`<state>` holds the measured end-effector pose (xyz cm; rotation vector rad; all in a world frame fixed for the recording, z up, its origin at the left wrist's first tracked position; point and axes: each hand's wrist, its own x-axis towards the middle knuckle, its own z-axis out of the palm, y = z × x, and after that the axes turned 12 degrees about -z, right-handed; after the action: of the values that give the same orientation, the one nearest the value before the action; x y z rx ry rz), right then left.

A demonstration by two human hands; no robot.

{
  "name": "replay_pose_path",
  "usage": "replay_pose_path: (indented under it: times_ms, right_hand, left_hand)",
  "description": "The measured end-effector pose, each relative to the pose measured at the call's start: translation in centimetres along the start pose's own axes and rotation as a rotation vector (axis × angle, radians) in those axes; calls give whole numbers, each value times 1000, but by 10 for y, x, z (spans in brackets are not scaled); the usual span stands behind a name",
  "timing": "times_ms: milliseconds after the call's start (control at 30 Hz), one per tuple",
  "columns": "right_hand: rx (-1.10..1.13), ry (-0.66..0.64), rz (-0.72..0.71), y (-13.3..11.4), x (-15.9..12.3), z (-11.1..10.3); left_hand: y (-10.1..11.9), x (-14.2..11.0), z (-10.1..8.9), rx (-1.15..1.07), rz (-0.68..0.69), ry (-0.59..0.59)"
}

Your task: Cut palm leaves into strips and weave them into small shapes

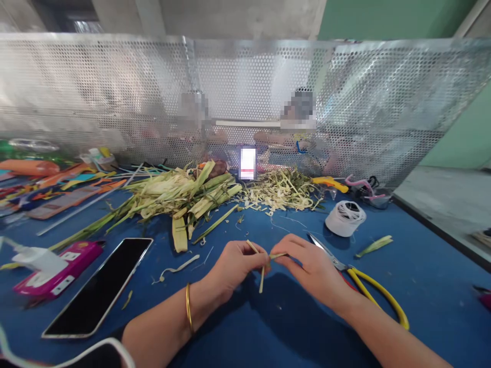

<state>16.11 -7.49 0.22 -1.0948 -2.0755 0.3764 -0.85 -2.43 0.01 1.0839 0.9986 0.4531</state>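
Note:
My left hand [233, 266] and my right hand [310, 268] meet above the blue table [422, 276], fingertips pinched together. Between them they hold thin pale leaf strips [262, 276]; one strip hangs down from the left fingers, another runs across to the right fingers. A gold bangle sits on my left wrist. Yellow-handled scissors [368, 289] lie on the table just right of my right hand, partly hidden by it.
A pile of green palm leaves [184, 197] and pale trimmings [280, 191] lies behind the hands. A white thread spool [345, 217], a dark phone [102, 286], a pink power bank [57, 268]. A perforated metal screen [383, 102] with people behind it.

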Motion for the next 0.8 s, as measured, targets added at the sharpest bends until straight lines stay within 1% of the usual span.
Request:
replay_pose_path:
  times_ms: [33, 100, 167, 233, 333, 400, 533, 600, 667, 733, 767, 800]
  right_hand:
    - [-48, -19, -55, 0, -1, -1]
    - [-130, -37, -107, 0, -1, -2]
    - [-193, -31, -111, 0, -1, -1]
    - [-231, -13, -73, 0, -1, 0]
    - [-255, -2, 1, 1, 0, 4]
    - [-275, -2, 12, 0, -1, 6]
    - [-345, 28, -80, -2, -1, 11]
    - [-305, 41, -100, 0, -1, 11]
    - [-198, 48, -54, 7, -1, 6]
    - [-111, 56, 34, 20, -2, -6]
    - [-119, 86, 76, 27, -3, -13]
    - [-150, 65, 114, 34, -4, -22]
  left_hand:
    - [1, 0, 0, -38, -40, -26]
    - [2, -2, -1, -84, -112, -71]
    - [3, -3, -2, -93, -157, -100]
    - [4, -4, -3, -78, -174, -116]
    - [5, -4, -3, -31, -156, -107]
    - [5, -4, -3, -7, -148, -86]
    - [3, -3, -1, 2, -107, -53]
    - [2, -3, 0, -3, -68, -27]
    - [2, -3, 1, -25, -54, 6]
    - [2, -4, 1, -60, -65, 33]
    - [3, -4, 1, -82, -78, 45]
    - [3, -4, 1, -106, -93, 58]
